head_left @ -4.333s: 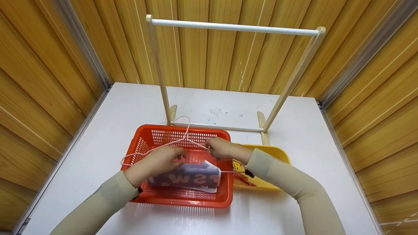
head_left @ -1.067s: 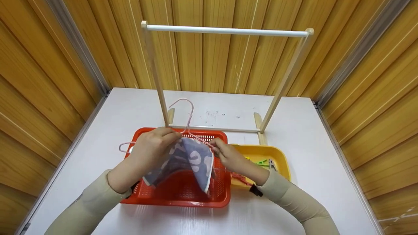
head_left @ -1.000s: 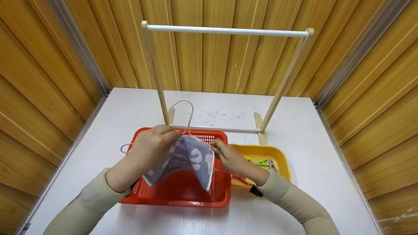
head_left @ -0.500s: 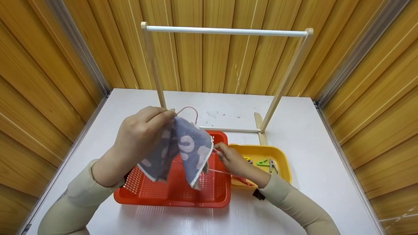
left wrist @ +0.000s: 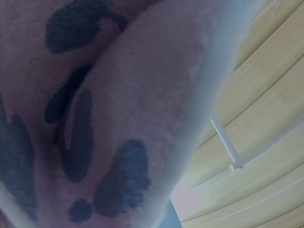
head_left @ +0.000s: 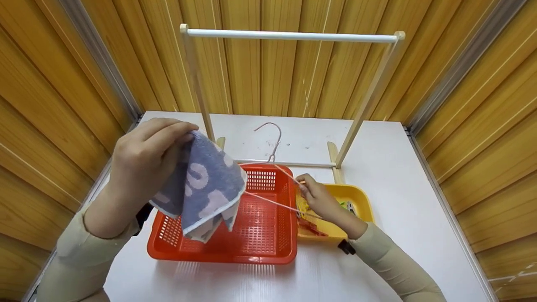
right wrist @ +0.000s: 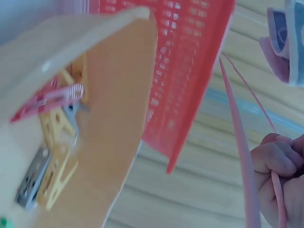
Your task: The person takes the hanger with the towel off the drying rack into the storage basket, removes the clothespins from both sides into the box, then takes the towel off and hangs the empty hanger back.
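My left hand (head_left: 140, 153) pinches a blue-purple cloth (head_left: 212, 176) with pale pink lettering and a white edge by its top. The cloth hangs in loose folds over the left of the red basket, and its patterned surface (left wrist: 128, 95) fills most of the left wrist view. My right hand (head_left: 321, 199) pinches one sloping arm of a thin pink clothes hanger (head_left: 272, 157), hook upwards, above the gap between the baskets. The cloth hides the hanger's left end. In the right wrist view, fingers (right wrist: 273, 159) curl round the hanger's wire (right wrist: 237, 128).
A red perforated basket (head_left: 264, 260) stands on the white table (head_left: 335, 277). Touching its right side is a yellow tub (head_left: 358, 197) with several clothes pegs (right wrist: 57, 180). Behind them rises a wooden rack with a white top bar (head_left: 293, 35). Wood-panelled walls enclose the table.
The cloth has come up out of the basket in my left hand and moved left, towards me. My right hand has shifted right with the hanger, leaving more of it uncovered.
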`<state>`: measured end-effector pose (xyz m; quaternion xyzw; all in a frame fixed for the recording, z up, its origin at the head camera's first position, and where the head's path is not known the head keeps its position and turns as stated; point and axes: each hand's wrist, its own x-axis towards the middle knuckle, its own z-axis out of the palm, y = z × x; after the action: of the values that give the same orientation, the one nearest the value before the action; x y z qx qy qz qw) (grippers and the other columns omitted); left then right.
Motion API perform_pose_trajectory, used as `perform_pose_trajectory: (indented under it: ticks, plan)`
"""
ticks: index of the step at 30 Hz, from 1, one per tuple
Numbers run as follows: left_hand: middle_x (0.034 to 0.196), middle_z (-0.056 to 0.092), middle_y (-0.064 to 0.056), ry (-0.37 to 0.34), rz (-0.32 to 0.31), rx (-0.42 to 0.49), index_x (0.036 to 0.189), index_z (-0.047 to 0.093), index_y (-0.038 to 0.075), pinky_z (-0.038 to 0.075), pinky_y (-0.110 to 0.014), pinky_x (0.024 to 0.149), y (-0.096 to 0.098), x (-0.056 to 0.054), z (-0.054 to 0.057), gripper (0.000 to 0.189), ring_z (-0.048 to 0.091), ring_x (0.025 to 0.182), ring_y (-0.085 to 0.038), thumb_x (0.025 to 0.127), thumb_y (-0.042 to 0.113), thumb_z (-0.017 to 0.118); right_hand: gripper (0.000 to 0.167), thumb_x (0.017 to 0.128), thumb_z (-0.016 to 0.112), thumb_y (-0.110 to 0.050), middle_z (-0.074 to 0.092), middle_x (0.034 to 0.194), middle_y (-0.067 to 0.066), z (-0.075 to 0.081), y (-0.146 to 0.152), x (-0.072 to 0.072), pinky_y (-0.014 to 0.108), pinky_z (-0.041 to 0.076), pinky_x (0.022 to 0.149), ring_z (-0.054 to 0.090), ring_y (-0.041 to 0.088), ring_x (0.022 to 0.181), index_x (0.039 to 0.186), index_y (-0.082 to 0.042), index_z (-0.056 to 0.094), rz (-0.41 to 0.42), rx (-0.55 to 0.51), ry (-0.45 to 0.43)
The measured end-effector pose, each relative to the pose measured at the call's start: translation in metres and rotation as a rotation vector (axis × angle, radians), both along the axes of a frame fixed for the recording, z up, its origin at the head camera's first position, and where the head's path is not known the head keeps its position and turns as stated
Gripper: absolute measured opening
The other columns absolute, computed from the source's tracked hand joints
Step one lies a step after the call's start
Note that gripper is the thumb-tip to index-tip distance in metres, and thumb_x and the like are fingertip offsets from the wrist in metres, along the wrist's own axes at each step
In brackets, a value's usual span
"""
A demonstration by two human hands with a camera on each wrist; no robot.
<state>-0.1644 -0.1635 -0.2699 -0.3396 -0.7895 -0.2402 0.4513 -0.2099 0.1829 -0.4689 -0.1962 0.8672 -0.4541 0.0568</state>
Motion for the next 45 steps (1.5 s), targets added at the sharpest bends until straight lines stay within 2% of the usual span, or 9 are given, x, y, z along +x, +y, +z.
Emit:
perform_pose_trajectory:
  ticks: [3, 7, 9, 12, 21, 29, 33, 37, 45]
  plan:
    - [0.091, 0.077, -0.013, -0.002, -0.005, 0.021, 0.101, 0.079, 0.003, 0.048, -0.006, 0.099, -0.002, -0.001, -0.002, 0.019, 0.071, 0.080, -0.030, 0.084, -0.007, 0.077, 0.018, 0.110, 0.040, -0.008, 0.046, 0.077, 0.000, 0.003, 0.012, -0.001, 0.020, 0.045, 0.059, 0.039, 0.007, 0.065, 0.119, 0.001, 0.052, -0.049, -0.015, 0.021]
    - [0.089, 0.077, -0.012, -0.009, 0.012, 0.005, 0.099, 0.078, 0.003, 0.062, -0.029, 0.085, -0.001, -0.001, -0.003, 0.019, 0.071, 0.079, -0.030, 0.084, -0.007, 0.077, 0.017, 0.109, 0.042, -0.006, 0.046, 0.075, 0.000, 0.006, 0.025, -0.001, 0.020, 0.034, 0.059, 0.036, 0.004, 0.063, 0.117, 0.002, 0.054, -0.133, -0.035, 0.056]
    - [0.088, 0.077, -0.013, -0.028, 0.023, -0.023, 0.099, 0.078, 0.001, 0.063, -0.041, 0.077, -0.002, -0.001, -0.005, 0.017, 0.072, 0.079, -0.031, 0.084, -0.008, 0.077, 0.016, 0.108, 0.043, -0.005, 0.046, 0.074, 0.002, 0.008, 0.031, 0.000, 0.020, 0.031, 0.060, 0.035, 0.004, 0.063, 0.117, 0.003, 0.054, -0.172, -0.048, 0.058]
    - [0.087, 0.076, -0.015, -0.068, 0.033, -0.067, 0.098, 0.076, -0.003, 0.063, -0.048, 0.075, -0.002, -0.001, -0.010, 0.013, 0.073, 0.081, -0.032, 0.085, -0.007, 0.076, 0.017, 0.108, 0.043, -0.003, 0.045, 0.073, 0.002, 0.012, 0.039, 0.002, 0.020, 0.029, 0.060, 0.032, 0.003, 0.061, 0.119, 0.003, 0.055, -0.217, -0.064, 0.060]
    - [0.088, 0.075, -0.015, -0.189, 0.034, -0.162, 0.100, 0.076, -0.003, 0.064, -0.045, 0.073, 0.000, -0.009, -0.042, 0.022, 0.073, 0.080, -0.029, 0.079, -0.010, 0.080, 0.021, 0.110, 0.040, -0.007, 0.041, 0.068, -0.002, 0.022, 0.059, 0.010, 0.020, 0.027, 0.055, 0.027, 0.002, 0.057, 0.124, -0.001, 0.054, -0.269, -0.057, 0.109]
    - [0.091, 0.077, -0.014, -0.349, 0.046, -0.230, 0.103, 0.077, 0.000, 0.065, -0.043, 0.078, 0.002, -0.018, -0.070, 0.019, 0.074, 0.081, -0.027, 0.084, 0.002, 0.081, 0.021, 0.110, 0.040, -0.007, 0.043, 0.069, -0.002, 0.020, 0.067, 0.013, 0.019, 0.029, 0.053, 0.028, 0.001, 0.056, 0.122, 0.002, 0.054, -0.289, -0.061, 0.160]
    - [0.090, 0.078, -0.015, -0.401, 0.017, -0.276, 0.101, 0.077, 0.000, 0.064, -0.043, 0.078, 0.004, -0.026, -0.080, 0.016, 0.075, 0.081, -0.029, 0.086, 0.003, 0.079, 0.022, 0.110, 0.040, -0.007, 0.042, 0.069, -0.003, 0.019, 0.068, 0.012, 0.019, 0.030, 0.053, 0.028, 0.000, 0.055, 0.122, 0.003, 0.054, -0.288, -0.053, 0.164]
    - [0.092, 0.079, -0.014, -0.473, -0.048, -0.356, 0.100, 0.077, 0.000, 0.064, -0.044, 0.079, 0.010, -0.039, -0.091, 0.013, 0.076, 0.083, -0.029, 0.087, 0.004, 0.078, 0.021, 0.110, 0.040, -0.006, 0.042, 0.068, -0.004, 0.021, 0.069, 0.011, 0.019, 0.030, 0.052, 0.029, 0.000, 0.056, 0.122, 0.003, 0.054, -0.297, -0.063, 0.180]
    - [0.094, 0.080, -0.012, -0.644, -0.156, -0.513, 0.101, 0.079, 0.002, 0.063, -0.042, 0.081, 0.027, -0.065, -0.122, 0.012, 0.077, 0.086, -0.026, 0.091, 0.007, 0.075, 0.022, 0.109, 0.039, -0.004, 0.041, 0.067, -0.005, 0.027, 0.070, 0.007, 0.018, 0.028, 0.053, 0.028, -0.001, 0.057, 0.121, 0.005, 0.054, -0.310, -0.091, 0.202]
